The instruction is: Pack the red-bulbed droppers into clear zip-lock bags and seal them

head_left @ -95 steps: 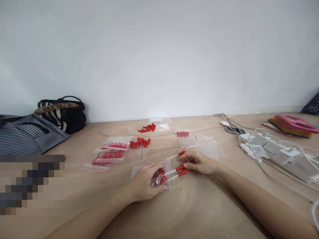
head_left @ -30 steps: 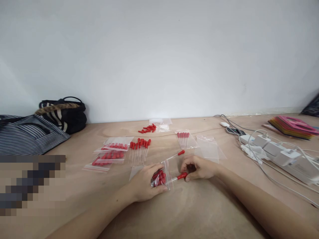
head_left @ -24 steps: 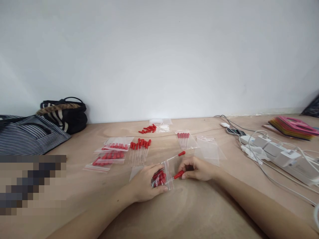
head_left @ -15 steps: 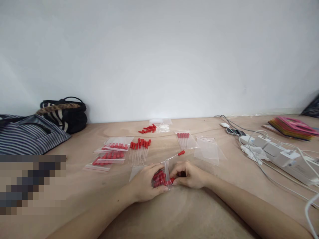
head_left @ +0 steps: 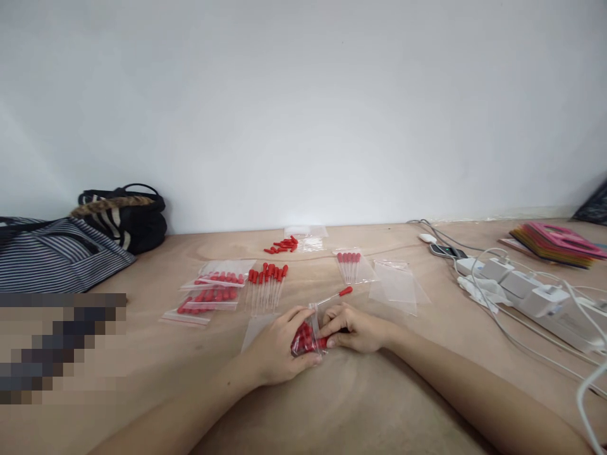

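Note:
My left hand [head_left: 279,347] is curled around a clear zip bag [head_left: 303,341] of red-bulbed droppers, thumb and fingers gripping its sides. At the bag's mouth, my right hand [head_left: 353,328] pinches a red dropper bulb [head_left: 323,342], most of which its fingertips cover. A single dropper [head_left: 345,291] lies just beyond my hands, red bulb to the right. Farther left, several loose droppers [head_left: 268,278] lie side by side with their glass stems toward me. Filled zip bags [head_left: 215,294] overlap beside them.
Behind are loose red bulbs [head_left: 282,244] and glass stems [head_left: 312,244]. A bag of droppers [head_left: 349,265] and flat bags [head_left: 393,287] lie right of centre. Chargers and cables [head_left: 540,297] crowd the right, bags [head_left: 123,218] the left.
My right hand has shifted slightly left, bringing the red bulb further into the bag's mouth. My left hand keeps its grip on the bag.

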Motion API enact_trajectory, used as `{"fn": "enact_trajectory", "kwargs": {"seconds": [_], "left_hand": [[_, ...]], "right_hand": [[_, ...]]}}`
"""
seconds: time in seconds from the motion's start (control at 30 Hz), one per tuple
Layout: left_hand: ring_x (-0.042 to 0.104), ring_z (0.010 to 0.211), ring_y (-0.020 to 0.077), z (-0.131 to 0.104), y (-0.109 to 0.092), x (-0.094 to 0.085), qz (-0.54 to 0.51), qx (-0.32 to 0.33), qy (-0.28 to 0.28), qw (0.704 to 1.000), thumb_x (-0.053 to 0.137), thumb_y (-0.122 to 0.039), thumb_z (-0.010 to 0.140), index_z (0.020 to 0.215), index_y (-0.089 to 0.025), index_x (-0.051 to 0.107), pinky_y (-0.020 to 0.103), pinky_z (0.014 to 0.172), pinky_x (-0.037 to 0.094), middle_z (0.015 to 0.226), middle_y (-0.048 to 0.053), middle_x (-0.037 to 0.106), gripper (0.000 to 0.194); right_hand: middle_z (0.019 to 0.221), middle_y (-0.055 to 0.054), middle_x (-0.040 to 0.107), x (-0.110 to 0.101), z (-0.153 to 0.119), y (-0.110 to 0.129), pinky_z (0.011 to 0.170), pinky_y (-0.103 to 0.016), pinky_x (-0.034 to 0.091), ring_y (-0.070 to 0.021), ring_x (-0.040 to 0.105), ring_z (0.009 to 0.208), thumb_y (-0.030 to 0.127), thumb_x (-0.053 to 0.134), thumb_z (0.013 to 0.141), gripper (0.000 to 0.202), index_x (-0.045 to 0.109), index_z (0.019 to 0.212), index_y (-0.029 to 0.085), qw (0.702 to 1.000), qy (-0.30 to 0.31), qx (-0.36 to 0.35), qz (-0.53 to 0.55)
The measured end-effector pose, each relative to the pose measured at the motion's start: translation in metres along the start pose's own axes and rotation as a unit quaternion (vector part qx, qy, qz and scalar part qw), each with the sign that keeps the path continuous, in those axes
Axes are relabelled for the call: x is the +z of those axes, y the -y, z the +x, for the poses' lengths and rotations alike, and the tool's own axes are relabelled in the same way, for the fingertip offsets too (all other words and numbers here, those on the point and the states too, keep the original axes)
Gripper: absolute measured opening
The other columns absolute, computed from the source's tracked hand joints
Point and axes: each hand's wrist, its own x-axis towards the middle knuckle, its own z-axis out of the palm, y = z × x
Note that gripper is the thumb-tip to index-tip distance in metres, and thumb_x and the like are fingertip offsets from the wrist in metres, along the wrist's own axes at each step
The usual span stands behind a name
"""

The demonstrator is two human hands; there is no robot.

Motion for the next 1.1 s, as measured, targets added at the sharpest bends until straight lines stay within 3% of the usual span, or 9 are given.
{"fn": "enact_trajectory", "kwargs": {"seconds": [0.13,0.4,0.7,0.8,0.87,1.0,1.1], "left_hand": [[0.044,0.113,0.0263,0.0,0.0,0.0,0.002,-0.014,0.007,1.0,0.063,-0.04,0.068,0.126,-0.021,0.034,0.039,0.094,0.037,0.127,0.01,0.043,0.068],[0.047,0.11,0.0261,0.0,0.001,0.0,-0.015,0.0,-0.006,1.0,0.064,-0.038,0.067,0.124,-0.022,0.036,0.039,0.093,0.038,0.124,0.008,0.047,0.066],[0.046,0.112,0.0249,0.001,-0.001,-0.001,-0.021,-0.004,-0.013,1.0,0.065,-0.033,0.067,0.123,-0.022,0.036,0.038,0.095,0.037,0.124,0.007,0.047,0.064],[0.045,0.112,0.025,0.0,0.0,-0.001,-0.022,-0.005,-0.009,1.0,0.064,-0.034,0.067,0.124,-0.021,0.035,0.039,0.095,0.037,0.125,0.007,0.046,0.065],[0.045,0.112,0.0258,0.0,0.0,-0.002,-0.02,-0.01,-0.007,1.0,0.065,-0.035,0.067,0.124,-0.021,0.035,0.039,0.095,0.037,0.126,0.008,0.045,0.066],[0.043,0.113,0.0262,0.0,-0.002,-0.003,-0.022,-0.014,-0.005,1.0,0.064,-0.035,0.067,0.124,-0.021,0.036,0.039,0.095,0.037,0.128,0.008,0.04,0.065],[0.042,0.114,0.0258,0.0,-0.003,-0.004,-0.027,-0.017,-0.006,0.999,0.065,-0.034,0.066,0.123,-0.022,0.036,0.038,0.096,0.036,0.129,0.008,0.039,0.065]], "right_hand": [[0.077,-0.003,0.061,0.001,0.001,-0.005,0.079,-0.03,0.038,-0.0132,0.055,0.075,0.031,0.055,0.08,0.019,0.067,0.089,0.02,1.0,-0.018,0.014,0.006],[0.062,-0.001,0.06,0.013,0.012,-0.005,0.057,-0.022,0.041,-0.0107,0.053,0.058,0.039,0.065,0.068,0.026,0.064,0.061,0.015,0.989,-0.097,0.042,0.1],[0.05,0.004,0.052,0.022,0.016,0.001,0.052,-0.02,0.036,-0.0064,0.043,0.048,0.02,0.064,0.067,0.015,0.057,0.055,0.015,0.987,-0.127,0.097,0.0],[0.054,0.005,0.054,0.011,0.013,0.002,0.049,-0.019,0.035,-0.007,0.046,0.048,0.023,0.066,0.065,0.01,0.061,0.067,0.015,0.989,-0.075,0.121,0.031],[0.06,0.003,0.057,-0.005,0.008,-0.003,0.051,-0.02,0.036,-0.0091,0.05,0.053,0.033,0.066,0.066,0.02,0.063,0.077,0.016,0.989,-0.052,0.134,0.031],[0.086,-0.005,0.06,-0.038,-0.006,-0.023,0.073,-0.033,0.034,-0.0173,0.053,0.08,0.04,0.059,0.074,0.029,0.063,0.096,0.021,0.95,-0.165,0.19,-0.186],[0.094,-0.005,0.057,-0.044,-0.011,-0.036,0.077,-0.037,0.027,-0.0198,0.051,0.088,0.039,0.054,0.078,0.027,0.062,0.101,0.027,0.926,-0.14,0.205,-0.284]]}}
